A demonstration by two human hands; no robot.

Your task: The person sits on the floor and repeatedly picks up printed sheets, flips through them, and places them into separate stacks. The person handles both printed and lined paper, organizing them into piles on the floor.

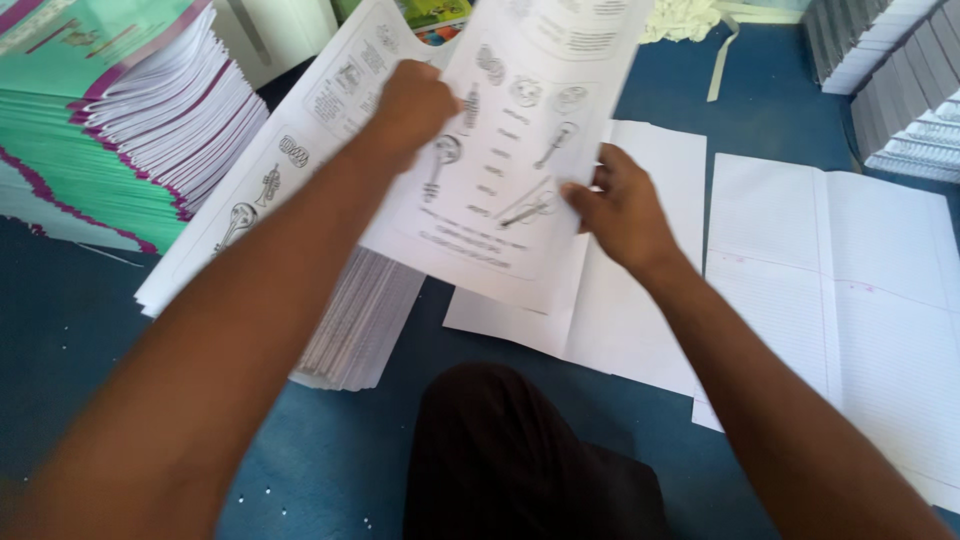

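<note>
Both hands on a printed sheet [520,150]

Left hand [415,105] pinching its far left edge, right hand [620,210] pinching the right edge, held above a paper stack [350,320], blank sheets [640,300] lying right.

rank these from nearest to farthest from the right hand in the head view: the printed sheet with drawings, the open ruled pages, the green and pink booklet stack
1. Printed sheet with drawings: touching the right hand, held up at centre.
2. Open ruled pages: flat on the blue surface, to that hand's right.
3. Green and pink booklet stack: far left, beyond the left hand.
</note>
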